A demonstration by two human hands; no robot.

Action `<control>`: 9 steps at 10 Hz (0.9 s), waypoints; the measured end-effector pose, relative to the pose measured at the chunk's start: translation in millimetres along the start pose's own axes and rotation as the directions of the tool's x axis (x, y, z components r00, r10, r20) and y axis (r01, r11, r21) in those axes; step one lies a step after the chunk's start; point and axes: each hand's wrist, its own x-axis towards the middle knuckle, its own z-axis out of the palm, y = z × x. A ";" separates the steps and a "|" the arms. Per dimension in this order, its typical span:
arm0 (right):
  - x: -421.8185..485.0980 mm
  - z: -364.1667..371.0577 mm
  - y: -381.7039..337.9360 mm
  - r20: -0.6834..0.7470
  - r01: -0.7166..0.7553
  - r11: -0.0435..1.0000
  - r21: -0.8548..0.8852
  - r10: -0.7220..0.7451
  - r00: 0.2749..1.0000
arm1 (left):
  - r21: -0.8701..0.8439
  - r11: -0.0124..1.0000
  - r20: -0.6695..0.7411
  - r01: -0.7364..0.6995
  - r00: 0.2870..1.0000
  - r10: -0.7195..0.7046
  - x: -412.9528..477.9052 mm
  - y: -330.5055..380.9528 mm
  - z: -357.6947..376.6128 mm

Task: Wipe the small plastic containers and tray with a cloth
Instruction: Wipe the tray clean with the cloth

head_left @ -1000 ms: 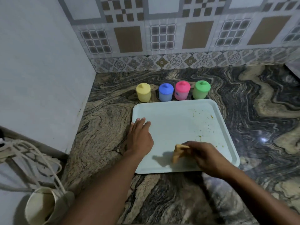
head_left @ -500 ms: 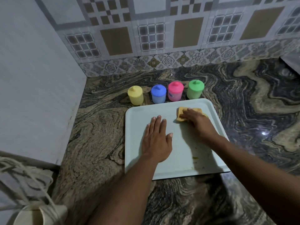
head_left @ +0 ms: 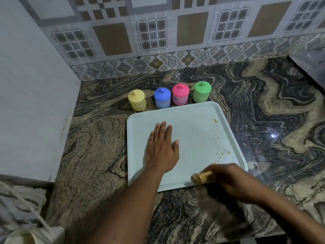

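**At the Tray's Near Edge: Cloth Down, Crumbs Not Yet Cleared**

In the lower right of the frame, the right hand [head_left: 228, 178] grips a bunched tan cloth [head_left: 201, 176] at the near edge of the pale tray [head_left: 193, 120]. Motion blur hides how the fingers lie, though they seem closed round the wad. The left hand [head_left: 162, 148] lies flat on the tray's left half, fingers straight and together, holding nothing and pinning the tray in place.

Yellowish specks [head_left: 215, 120] dot the tray along its right side, from the far corner down toward the cloth. To do this step well, the strokes should likely run up that right strip and gather the bits toward one edge instead of scattering them. The flat left palm should press firmly so the light tray does not skate on the polished stone.

Above the tray in the frame, just beyond its far edge, four lidded containers stand upright in a row: yellow container [head_left: 137, 101], blue container [head_left: 162, 99], pink container [head_left: 180, 95], green container [head_left: 202, 92].

The counter [head_left: 98, 147] is glossy swirled stone, dark and tan, with a light glare at the right. A patterned tiled wall [head_left: 158, 32] fills the top of the frame and a plain white panel [head_left: 31, 85] the left. Pale cords [head_left: 26, 208] hang at the lower left.
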 end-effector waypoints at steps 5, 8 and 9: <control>116.9 -32.2 44.2 -0.358 -0.174 0.952 -0.252 0.076 0.931 | 0.030 0.999 -0.035 0.033 0.999 -0.032 0.5 1.7 3.1; -10.4 34.3 16.0 -0.399 -0.121 0.962 -0.244 0.014 0.917 | 0.029 0.999 -0.031 0.033 0.999 -0.033 0.7 2.4 2.9; -29.1 28.4 9.8 -0.345 -0.097 0.974 -0.205 0.020 0.938 | 0.040 0.999 -0.028 0.030 0.999 -0.029 -0.1 2.0 1.7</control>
